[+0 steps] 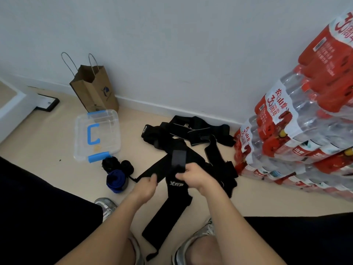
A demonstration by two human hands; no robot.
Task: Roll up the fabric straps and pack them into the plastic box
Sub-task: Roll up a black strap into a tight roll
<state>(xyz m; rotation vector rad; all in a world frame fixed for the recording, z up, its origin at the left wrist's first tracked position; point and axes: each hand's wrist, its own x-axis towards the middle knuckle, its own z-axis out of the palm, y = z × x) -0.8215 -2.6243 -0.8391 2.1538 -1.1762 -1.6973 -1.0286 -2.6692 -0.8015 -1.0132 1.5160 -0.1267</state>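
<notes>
Both hands are on 1 black strap (168, 213). The right hand (195, 174) has its grip clamped at the top end, by the white logo, with a grey tab (178, 157) sticking up past the fingers. The left hand (147, 185) has its grip pinched on a black band running diagonally up-right; I can't tell if that's the same strap or a 2nd one.

Key relation: the strap's long axis runs from the right hand straight down toward the person and ends on the floor (47, 134) between the shoes. The free length is therefore below the hands, so I judge the roll starts at the held end and works down it.

The strap is wide, flat, limp and matte black, with no roll formed yet.

The plastic box (78, 131) sits on the floor up-left of the hands, and the left hand is nearer to it. It's clear, with a blue handle (93, 133), and the lid looks shut, so it probably needs opening before packing.

- Rolled already: 2 black rolls (112, 163) and 1 blue roll (116, 181), just beside the box's near end and not inside it.
- Still loose: a black pile (191, 131) beyond the hands, by the wall.
</notes>
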